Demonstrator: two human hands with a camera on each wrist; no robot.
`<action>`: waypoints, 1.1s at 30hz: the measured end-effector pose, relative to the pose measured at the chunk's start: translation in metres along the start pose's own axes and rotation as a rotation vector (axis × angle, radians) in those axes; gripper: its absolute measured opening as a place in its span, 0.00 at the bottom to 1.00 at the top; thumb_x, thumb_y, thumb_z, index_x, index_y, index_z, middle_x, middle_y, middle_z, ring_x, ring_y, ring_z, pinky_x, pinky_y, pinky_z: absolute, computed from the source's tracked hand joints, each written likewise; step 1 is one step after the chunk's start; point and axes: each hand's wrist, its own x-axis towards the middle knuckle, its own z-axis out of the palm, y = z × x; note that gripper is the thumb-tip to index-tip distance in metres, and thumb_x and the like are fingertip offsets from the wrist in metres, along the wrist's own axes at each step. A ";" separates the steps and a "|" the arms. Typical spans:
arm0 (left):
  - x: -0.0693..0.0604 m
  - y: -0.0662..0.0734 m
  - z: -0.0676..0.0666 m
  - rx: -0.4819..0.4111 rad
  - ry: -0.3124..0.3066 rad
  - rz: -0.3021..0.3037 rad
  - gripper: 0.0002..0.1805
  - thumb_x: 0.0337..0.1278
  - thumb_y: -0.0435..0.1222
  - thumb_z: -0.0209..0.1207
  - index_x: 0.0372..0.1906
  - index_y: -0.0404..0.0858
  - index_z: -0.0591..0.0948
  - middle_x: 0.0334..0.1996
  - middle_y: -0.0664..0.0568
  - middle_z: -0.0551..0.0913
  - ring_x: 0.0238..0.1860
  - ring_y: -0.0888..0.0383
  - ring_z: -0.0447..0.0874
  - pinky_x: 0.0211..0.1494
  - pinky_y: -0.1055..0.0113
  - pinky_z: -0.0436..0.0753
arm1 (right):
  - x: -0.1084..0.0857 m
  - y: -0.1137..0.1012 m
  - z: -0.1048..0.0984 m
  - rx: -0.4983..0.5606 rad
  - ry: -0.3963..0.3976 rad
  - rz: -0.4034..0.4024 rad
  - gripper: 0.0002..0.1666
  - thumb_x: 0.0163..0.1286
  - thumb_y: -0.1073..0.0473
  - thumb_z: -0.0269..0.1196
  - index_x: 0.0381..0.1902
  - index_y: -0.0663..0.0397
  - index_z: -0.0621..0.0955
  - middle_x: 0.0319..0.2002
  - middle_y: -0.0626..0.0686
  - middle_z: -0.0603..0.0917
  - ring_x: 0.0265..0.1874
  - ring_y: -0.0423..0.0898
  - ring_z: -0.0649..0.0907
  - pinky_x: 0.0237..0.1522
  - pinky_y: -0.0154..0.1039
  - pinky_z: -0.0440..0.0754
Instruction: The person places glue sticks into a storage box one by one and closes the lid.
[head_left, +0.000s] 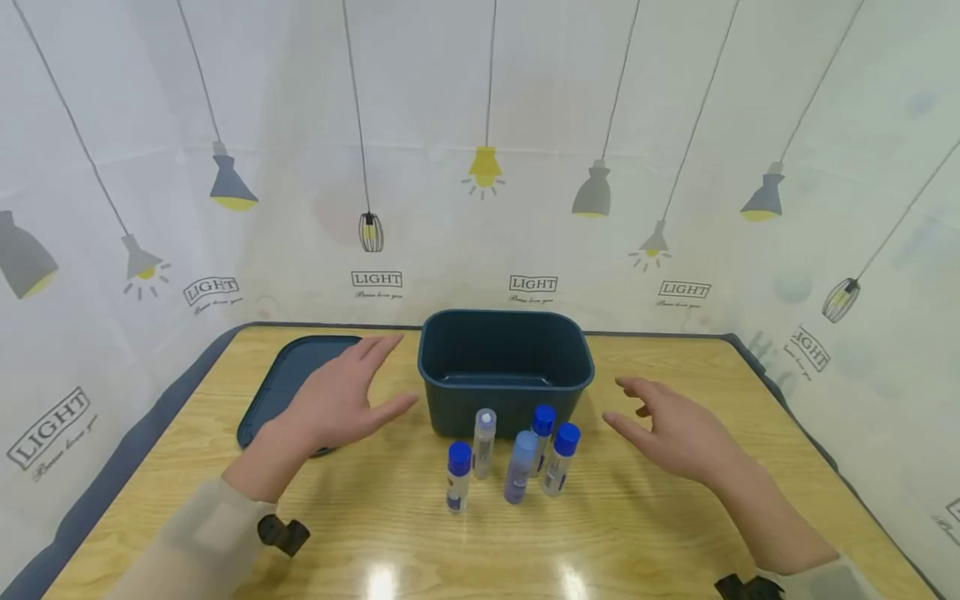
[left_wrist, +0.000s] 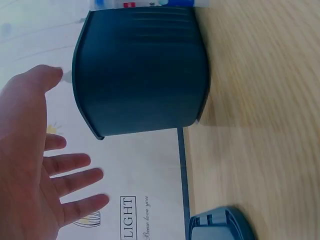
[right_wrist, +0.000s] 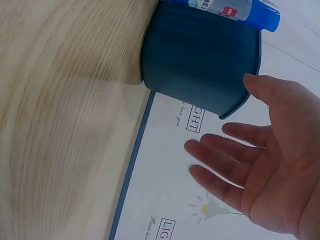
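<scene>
A dark blue bin (head_left: 453,412) stands upright on the table, its inside visible and bare in the head view. My left hand (head_left: 333,404) hovers left of it, fingers extended and thumb apart, holding nothing. On the other side my right hand (head_left: 682,433) is held in the air, fingers slightly bent, also holding nothing. Both hands are apart from the bin. Several small glue-like tubes stand in front of it: a blue-capped clear tube (head_left: 457,479), a pale-capped tube (head_left: 484,446), a bluish tube (head_left: 519,475) and blue-capped ones (head_left: 558,462) at the right.
A flat dark blue lid (head_left: 300,367) lies on the wooden table (head_left: 480,554) at the left, partly behind my left hand. A white curtain (head_left: 450,100) printed with lamps surrounds the table at the back and sides.
</scene>
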 end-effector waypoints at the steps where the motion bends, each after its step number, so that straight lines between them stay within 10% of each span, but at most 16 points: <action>1: 0.003 0.001 0.000 -0.041 0.002 -0.002 0.52 0.74 0.68 0.59 0.90 0.45 0.58 0.83 0.41 0.69 0.78 0.37 0.75 0.71 0.35 0.80 | 0.000 -0.001 -0.001 0.020 -0.001 0.002 0.46 0.83 0.28 0.58 0.80 0.56 0.73 0.72 0.64 0.82 0.58 0.60 0.90 0.54 0.63 0.88; 13: 0.051 0.007 0.013 -0.215 -0.177 -0.056 0.60 0.66 0.77 0.57 0.92 0.53 0.51 0.73 0.45 0.79 0.58 0.50 0.88 0.57 0.46 0.86 | -0.006 -0.016 0.007 0.368 -0.001 -0.079 0.22 0.84 0.45 0.65 0.65 0.49 0.85 0.51 0.46 0.92 0.40 0.40 0.88 0.43 0.38 0.87; 20: 0.055 0.007 0.017 -0.273 -0.180 -0.082 0.61 0.65 0.76 0.60 0.92 0.52 0.51 0.74 0.45 0.78 0.52 0.53 0.88 0.55 0.49 0.86 | -0.010 -0.026 0.013 0.571 -0.095 -0.102 0.18 0.81 0.48 0.68 0.62 0.45 0.86 0.54 0.50 0.90 0.43 0.51 0.88 0.44 0.38 0.87; 33: 0.054 0.005 0.021 -0.383 -0.158 -0.138 0.62 0.59 0.75 0.66 0.90 0.53 0.54 0.68 0.42 0.80 0.53 0.49 0.87 0.51 0.53 0.87 | -0.010 -0.036 0.024 0.613 -0.125 -0.092 0.21 0.77 0.50 0.73 0.61 0.50 0.83 0.45 0.53 0.88 0.38 0.48 0.85 0.36 0.36 0.83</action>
